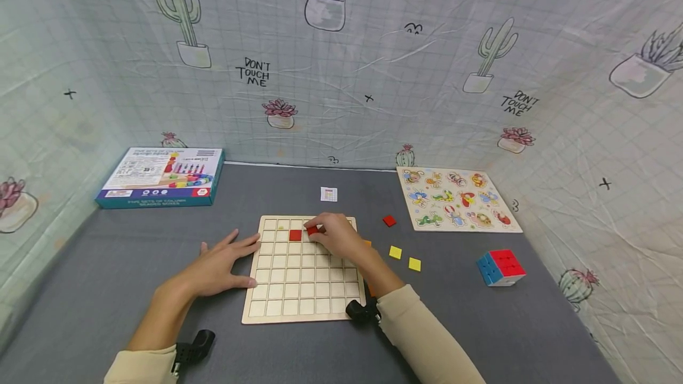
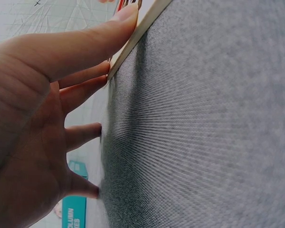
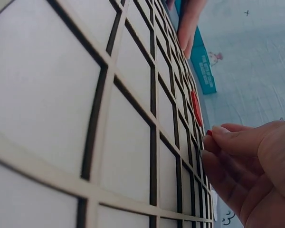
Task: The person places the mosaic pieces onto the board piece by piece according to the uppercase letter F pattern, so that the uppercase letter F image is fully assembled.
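Observation:
A pale wooden board (image 1: 285, 308) divided into square cells lies on the grey table. My left hand (image 1: 219, 266) spreads its fingers along the board's left edge, thumb and fingertips touching it. One red square tile (image 1: 295, 235) sits in a cell of the second row from the top. Just right of it, my right hand (image 1: 338, 237) pinches another red tile (image 1: 312, 230) between thumb and fingers over the board. In the right wrist view that pinched tile (image 3: 209, 133) shows only a small corner, close to the grid. Whether it touches the board I cannot tell.
Right of the board lie a loose red tile (image 1: 389, 220), two yellow tiles (image 1: 395, 252) and an orange piece (image 1: 367, 243) mostly behind my wrist. Farther out are an insect puzzle board (image 1: 411, 215), a puzzle cube (image 1: 501, 267), a small card (image 1: 328, 194) and a box (image 1: 160, 201).

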`<state>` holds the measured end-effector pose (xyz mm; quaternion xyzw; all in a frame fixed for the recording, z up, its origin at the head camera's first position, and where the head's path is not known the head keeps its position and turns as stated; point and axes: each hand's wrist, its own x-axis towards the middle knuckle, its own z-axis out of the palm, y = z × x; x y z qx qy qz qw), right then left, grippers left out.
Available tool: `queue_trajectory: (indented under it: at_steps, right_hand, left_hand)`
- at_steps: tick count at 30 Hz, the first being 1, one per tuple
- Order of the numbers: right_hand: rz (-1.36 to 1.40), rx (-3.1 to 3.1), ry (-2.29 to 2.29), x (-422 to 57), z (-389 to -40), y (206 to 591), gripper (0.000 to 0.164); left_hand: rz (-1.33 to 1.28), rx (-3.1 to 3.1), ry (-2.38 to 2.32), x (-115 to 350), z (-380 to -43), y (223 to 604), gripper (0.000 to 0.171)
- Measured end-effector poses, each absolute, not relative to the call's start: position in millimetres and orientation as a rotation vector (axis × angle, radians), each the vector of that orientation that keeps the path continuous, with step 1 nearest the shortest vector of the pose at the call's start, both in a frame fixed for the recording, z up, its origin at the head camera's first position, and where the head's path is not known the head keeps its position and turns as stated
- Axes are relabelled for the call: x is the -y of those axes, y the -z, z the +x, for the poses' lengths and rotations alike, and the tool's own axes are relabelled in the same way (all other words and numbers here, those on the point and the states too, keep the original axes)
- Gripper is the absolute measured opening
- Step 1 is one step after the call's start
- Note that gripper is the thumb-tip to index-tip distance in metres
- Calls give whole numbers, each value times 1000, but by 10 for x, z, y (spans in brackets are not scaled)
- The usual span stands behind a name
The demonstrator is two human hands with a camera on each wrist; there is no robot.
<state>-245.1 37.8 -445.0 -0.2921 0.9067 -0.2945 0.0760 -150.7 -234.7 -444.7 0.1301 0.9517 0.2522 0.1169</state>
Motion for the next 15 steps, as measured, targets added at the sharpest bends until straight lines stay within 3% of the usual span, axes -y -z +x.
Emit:
queue_trajectory:
  at_steps: [15]
  right_hand:
    - [-805, -2729, 978, -376, -2439, 4494, 19]
  left_hand:
    - [382, -2792, -738, 2347, -1516, 4465, 87]
